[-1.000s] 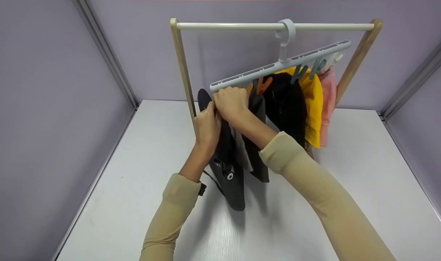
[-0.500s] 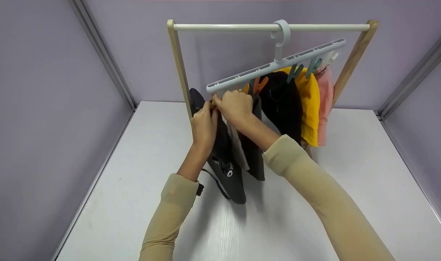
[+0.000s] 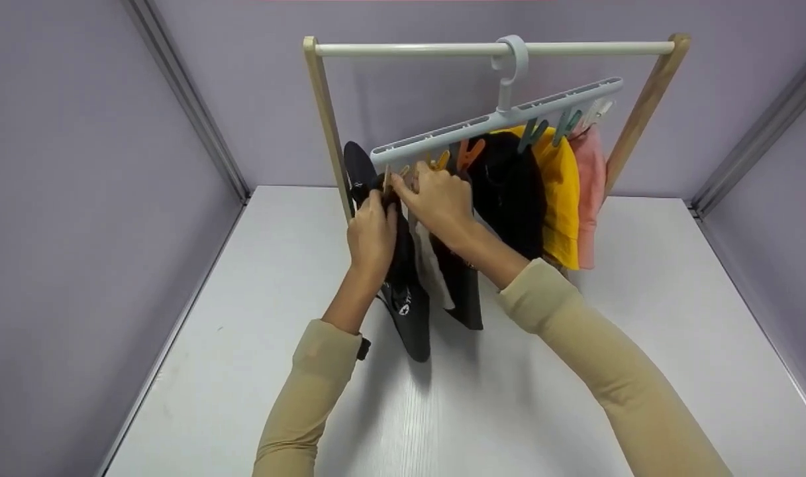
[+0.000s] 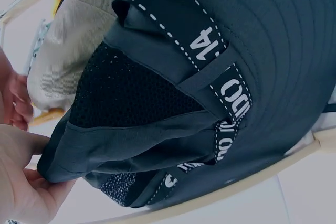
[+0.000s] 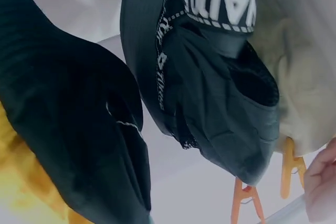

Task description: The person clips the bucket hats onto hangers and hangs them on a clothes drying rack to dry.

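My left hand [image 3: 371, 235] pinches the crown of a dark bucket hat [image 3: 412, 324] between thumb and fingers. In the left wrist view this hat [image 4: 157, 93] shows a mesh panel and a band with white lettering. My right hand [image 3: 442, 199] is beside it, under the lower left end of the white hanger [image 3: 436, 138]. Its thumb is close to a tan clothespin [image 3: 387, 180]; whether it grips that pin is unclear. A beige hat [image 4: 79, 35] hangs next to the right hand by a yellow clothespin [image 5: 287, 169].
The hanger hooks over the white rod [image 3: 403, 50] of a wood-legged rack. Along it hang a charcoal hat [image 3: 467, 305], a black hat [image 3: 508, 192], a yellow hat [image 3: 561, 199] and a pink hat [image 3: 589, 192]. An orange clothespin [image 3: 470, 154] and green ones [image 3: 565, 126] hold some of them.
The right hand has shifted slightly right, its index finger and thumb now spread apart, exposing the tan clothespin. The hanger has levelled a little. The dark hat has risen slightly with the left hand on it.
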Tool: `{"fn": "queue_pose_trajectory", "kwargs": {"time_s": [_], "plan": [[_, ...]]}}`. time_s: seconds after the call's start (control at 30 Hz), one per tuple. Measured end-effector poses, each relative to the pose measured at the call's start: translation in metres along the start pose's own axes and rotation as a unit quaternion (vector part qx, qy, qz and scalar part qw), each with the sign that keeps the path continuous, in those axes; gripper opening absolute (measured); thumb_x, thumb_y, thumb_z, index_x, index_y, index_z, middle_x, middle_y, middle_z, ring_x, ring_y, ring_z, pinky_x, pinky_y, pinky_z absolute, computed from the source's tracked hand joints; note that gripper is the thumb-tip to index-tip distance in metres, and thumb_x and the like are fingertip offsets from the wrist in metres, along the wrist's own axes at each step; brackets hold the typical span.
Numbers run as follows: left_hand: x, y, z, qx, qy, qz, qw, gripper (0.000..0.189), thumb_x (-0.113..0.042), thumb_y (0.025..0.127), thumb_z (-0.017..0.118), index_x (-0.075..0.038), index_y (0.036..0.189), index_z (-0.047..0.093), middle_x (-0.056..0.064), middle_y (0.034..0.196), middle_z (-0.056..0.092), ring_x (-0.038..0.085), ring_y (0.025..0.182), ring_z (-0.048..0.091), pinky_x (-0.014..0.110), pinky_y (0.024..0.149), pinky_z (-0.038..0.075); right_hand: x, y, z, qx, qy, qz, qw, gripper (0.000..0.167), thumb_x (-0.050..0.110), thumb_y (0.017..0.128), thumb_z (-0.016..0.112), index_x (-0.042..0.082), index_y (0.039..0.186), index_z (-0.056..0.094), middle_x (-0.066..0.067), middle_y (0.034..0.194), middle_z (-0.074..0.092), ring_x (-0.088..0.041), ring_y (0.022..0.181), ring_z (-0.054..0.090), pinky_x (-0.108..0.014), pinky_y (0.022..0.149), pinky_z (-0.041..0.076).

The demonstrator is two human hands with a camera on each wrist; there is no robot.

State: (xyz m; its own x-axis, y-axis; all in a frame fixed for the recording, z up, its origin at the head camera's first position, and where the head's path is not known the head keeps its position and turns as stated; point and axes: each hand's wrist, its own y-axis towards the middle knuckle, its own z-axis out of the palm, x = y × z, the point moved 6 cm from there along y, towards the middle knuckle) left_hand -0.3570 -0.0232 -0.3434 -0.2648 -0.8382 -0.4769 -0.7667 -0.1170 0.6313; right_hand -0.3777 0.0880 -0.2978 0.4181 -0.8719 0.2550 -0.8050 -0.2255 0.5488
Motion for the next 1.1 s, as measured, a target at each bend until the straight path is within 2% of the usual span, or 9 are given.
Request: {"fn": "queue_pose_trajectory", "kwargs": {"time_s": [0.17, 0.33, 0.47, 0.6, 0.7, 0.77, 0.87, 0.97, 1.1], "plan": [[0.007, 0.008, -0.003, -0.003, 0.009, -0.007, 0.9999, 0.016, -0.012, 0.089, 0.061, 0.003, 0.092, 0.058, 0.017, 0.084, 0.065, 0.034, 0.074, 0.063, 0.042, 0.061, 0.050, -0.025, -0.013, -0.018, -0.070, 0.049, 0.001, 0.9964, 0.029, 0.034, 0.091, 0.053, 0.009, 0.076, 0.050, 0.000, 0.057, 0.046, -0.017, 0.046, 0.043, -0.032, 0.043, 0.034], [0.016, 0.017, -0.010, -0.011, 0.024, -0.012, 0.9996, 0.015, -0.011, 0.089, 0.061, 0.003, 0.093, 0.059, 0.017, 0.084, 0.064, 0.037, 0.074, 0.063, 0.044, 0.061, 0.049, -0.071, -0.022, -0.044, -0.126, 0.092, 0.071, 0.9852, 0.021, 0.025, 0.089, 0.055, 0.006, 0.085, 0.049, -0.005, 0.073, 0.051, -0.020, 0.060, 0.048, -0.035, 0.051, 0.037], [0.024, 0.023, -0.015, -0.014, 0.030, -0.034, 0.9989, 0.015, -0.011, 0.089, 0.060, 0.003, 0.094, 0.059, 0.017, 0.088, 0.065, 0.038, 0.076, 0.062, 0.045, 0.062, 0.048, -0.119, -0.032, -0.065, -0.174, 0.109, 0.144, 0.9681, 0.022, 0.023, 0.090, 0.055, 0.002, 0.095, 0.050, -0.010, 0.092, 0.050, -0.022, 0.085, 0.049, -0.032, 0.068, 0.040], [0.031, 0.026, -0.017, -0.011, 0.034, -0.045, 0.9984, 0.014, -0.009, 0.089, 0.059, 0.004, 0.096, 0.060, 0.018, 0.090, 0.065, 0.038, 0.077, 0.063, 0.046, 0.062, 0.048, -0.169, -0.054, -0.079, -0.228, 0.077, 0.218, 0.9460, 0.025, 0.021, 0.089, 0.055, 0.000, 0.102, 0.052, -0.013, 0.108, 0.047, -0.026, 0.103, 0.041, -0.032, 0.085, 0.033], [0.037, 0.028, -0.018, -0.009, 0.035, -0.053, 0.9979, 0.014, -0.008, 0.089, 0.058, 0.004, 0.096, 0.061, 0.018, 0.090, 0.065, 0.039, 0.077, 0.062, 0.046, 0.062, 0.048, -0.200, -0.076, -0.077, -0.232, 0.075, 0.284, 0.9272, 0.035, 0.026, 0.087, 0.058, 0.001, 0.110, 0.049, -0.015, 0.114, 0.043, -0.028, 0.107, 0.038, -0.036, 0.088, 0.031], [0.042, 0.029, -0.020, -0.008, 0.036, -0.063, 0.9973, 0.015, -0.009, 0.089, 0.058, 0.003, 0.097, 0.061, 0.018, 0.090, 0.066, 0.038, 0.078, 0.063, 0.046, 0.062, 0.048, -0.214, -0.087, -0.069, -0.209, 0.097, 0.319, 0.9193, 0.043, 0.031, 0.088, 0.057, 0.003, 0.118, 0.044, -0.015, 0.117, 0.042, -0.028, 0.108, 0.039, -0.038, 0.088, 0.034], [0.051, 0.030, -0.022, -0.004, 0.034, -0.081, 0.9962, 0.016, -0.010, 0.089, 0.059, 0.003, 0.099, 0.062, 0.018, 0.092, 0.066, 0.038, 0.079, 0.062, 0.046, 0.063, 0.048, -0.225, -0.095, -0.056, -0.183, 0.129, 0.320, 0.9203, 0.048, 0.034, 0.089, 0.056, 0.004, 0.124, 0.042, -0.015, 0.118, 0.048, -0.028, 0.104, 0.047, -0.041, 0.085, 0.040], [0.056, 0.029, -0.022, 0.004, 0.025, -0.093, 0.9954, 0.019, -0.012, 0.090, 0.059, 0.003, 0.101, 0.061, 0.018, 0.093, 0.065, 0.038, 0.080, 0.062, 0.046, 0.064, 0.048, -0.225, -0.097, -0.047, -0.185, 0.154, 0.283, 0.9284, 0.047, 0.033, 0.090, 0.056, 0.004, 0.126, 0.045, -0.015, 0.113, 0.055, -0.027, 0.096, 0.054, -0.041, 0.082, 0.043], [0.060, 0.023, -0.019, 0.019, -0.008, -0.103, 0.9945, 0.026, -0.020, 0.091, 0.059, 0.002, 0.105, 0.059, 0.018, 0.094, 0.065, 0.037, 0.081, 0.062, 0.046, 0.066, 0.047, -0.218, -0.099, -0.040, -0.191, 0.174, 0.248, 0.9336, 0.039, 0.024, 0.092, 0.055, 0.005, 0.126, 0.051, -0.014, 0.106, 0.061, -0.026, 0.086, 0.058, -0.040, 0.080, 0.048]]}}
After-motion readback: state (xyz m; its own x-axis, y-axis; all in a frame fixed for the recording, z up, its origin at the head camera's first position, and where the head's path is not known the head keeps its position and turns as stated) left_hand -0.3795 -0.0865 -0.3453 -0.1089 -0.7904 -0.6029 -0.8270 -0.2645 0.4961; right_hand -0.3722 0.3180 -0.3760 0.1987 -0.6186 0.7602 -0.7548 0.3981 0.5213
